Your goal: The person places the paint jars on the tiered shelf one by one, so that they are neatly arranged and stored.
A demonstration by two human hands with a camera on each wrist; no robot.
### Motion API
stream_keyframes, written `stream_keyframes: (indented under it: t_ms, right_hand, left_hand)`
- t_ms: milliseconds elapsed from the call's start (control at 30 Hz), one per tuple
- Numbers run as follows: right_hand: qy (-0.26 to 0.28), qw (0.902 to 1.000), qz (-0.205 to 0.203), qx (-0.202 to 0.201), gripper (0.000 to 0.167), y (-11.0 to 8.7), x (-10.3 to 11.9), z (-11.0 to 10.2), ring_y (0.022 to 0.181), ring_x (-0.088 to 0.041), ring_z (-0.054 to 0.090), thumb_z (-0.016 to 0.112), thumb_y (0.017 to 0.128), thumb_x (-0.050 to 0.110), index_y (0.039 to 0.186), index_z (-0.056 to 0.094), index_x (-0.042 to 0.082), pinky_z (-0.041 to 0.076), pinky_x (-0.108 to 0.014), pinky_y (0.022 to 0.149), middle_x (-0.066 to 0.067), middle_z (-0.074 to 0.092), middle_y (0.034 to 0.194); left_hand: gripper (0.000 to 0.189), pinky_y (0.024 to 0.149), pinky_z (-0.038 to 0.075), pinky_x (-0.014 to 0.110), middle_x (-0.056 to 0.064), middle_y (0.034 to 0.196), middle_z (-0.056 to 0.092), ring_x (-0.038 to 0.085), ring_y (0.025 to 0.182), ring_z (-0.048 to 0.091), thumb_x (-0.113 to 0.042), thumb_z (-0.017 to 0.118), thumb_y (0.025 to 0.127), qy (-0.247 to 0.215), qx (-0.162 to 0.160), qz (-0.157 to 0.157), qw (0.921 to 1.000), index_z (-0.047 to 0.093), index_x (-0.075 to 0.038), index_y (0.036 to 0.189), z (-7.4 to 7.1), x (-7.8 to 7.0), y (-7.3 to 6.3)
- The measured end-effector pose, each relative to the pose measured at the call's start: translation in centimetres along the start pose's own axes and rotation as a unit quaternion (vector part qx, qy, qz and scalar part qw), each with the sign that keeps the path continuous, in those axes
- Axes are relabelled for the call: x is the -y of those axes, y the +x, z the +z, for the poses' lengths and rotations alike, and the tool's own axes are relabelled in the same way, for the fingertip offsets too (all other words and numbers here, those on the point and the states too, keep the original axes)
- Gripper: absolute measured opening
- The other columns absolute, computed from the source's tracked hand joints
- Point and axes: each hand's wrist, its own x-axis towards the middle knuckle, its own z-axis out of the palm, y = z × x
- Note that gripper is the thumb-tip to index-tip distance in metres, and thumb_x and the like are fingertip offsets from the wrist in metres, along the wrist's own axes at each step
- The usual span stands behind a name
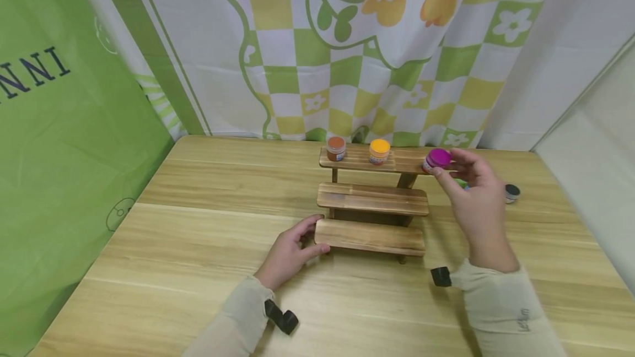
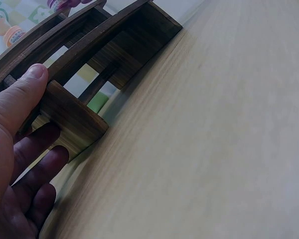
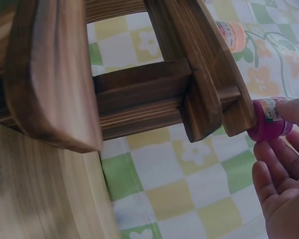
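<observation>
A three-step wooden display stand (image 1: 372, 200) is on the table. My right hand (image 1: 478, 203) pinches a small jar with a purple lid (image 1: 439, 157) between thumb and fingers at the right end of the top step. In the right wrist view the purple jar (image 3: 271, 119) overlaps that end of the step. A jar with a brown lid (image 1: 335, 149) and one with a yellow-orange lid (image 1: 379, 151) sit farther left on the top step. My left hand (image 1: 290, 249) holds the left end of the bottom step, its thumb (image 2: 27, 89) against the step and its other fingers lower down by the side support.
To the right of the stand, a dark-lidded jar (image 1: 512, 193) is on the table (image 1: 198, 225), with a green item (image 1: 462, 183) partly hidden behind my right hand. A checked, flowered curtain (image 1: 342, 70) hangs at the back edge, and green cloth (image 1: 64, 142) on the left.
</observation>
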Motion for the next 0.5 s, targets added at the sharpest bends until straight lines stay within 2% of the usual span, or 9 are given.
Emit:
stream_keyframes:
  t_ms: [200, 367, 500]
  right_hand:
    - [0.039, 0.9988, -0.023, -0.017, 0.033, 0.0, -0.1, 0.6, 0.092, -0.007, 0.064, 0.077, 0.086, -0.003, 0.116, 0.063, -0.004, 0.049, -0.015, 0.085, 0.01, 0.067, 0.105]
    - [0.056, 0.9973, -0.042, -0.021, 0.032, -0.1, -0.2, 0.9, 0.092, -0.007, 0.065, 0.076, 0.086, -0.004, 0.116, 0.063, -0.007, 0.05, -0.017, 0.087, 0.009, 0.067, 0.104]
    - [0.059, 0.9973, -0.041, -0.017, 0.025, -0.4, -0.3, 1.1, 0.092, -0.008, 0.065, 0.075, 0.087, -0.004, 0.108, 0.063, -0.009, 0.05, -0.018, 0.086, 0.008, 0.067, 0.104]
  left_hand:
    - [0.061, 0.096, 0.046, 0.045, -0.001, 0.122, 0.07, 0.017, 0.108, 0.061, -0.026, 0.08, 0.086, 0.004, -0.002, -0.008, 1.0, 0.056, -0.02, 0.142, 0.1, 0.0, 0.0]
    - [0.061, 0.096, 0.046, 0.045, 0.005, 0.122, 0.07, 0.02, 0.107, 0.061, -0.016, 0.079, 0.085, 0.008, -0.007, -0.02, 0.9997, 0.056, -0.014, 0.142, 0.3, -0.1, 0.1]
    - [0.061, 0.095, 0.046, 0.047, 0.007, 0.121, 0.07, 0.023, 0.107, 0.061, -0.013, 0.079, 0.085, 0.01, -0.01, -0.023, 0.9996, 0.056, -0.011, 0.142, 0.4, -0.2, 0.1]
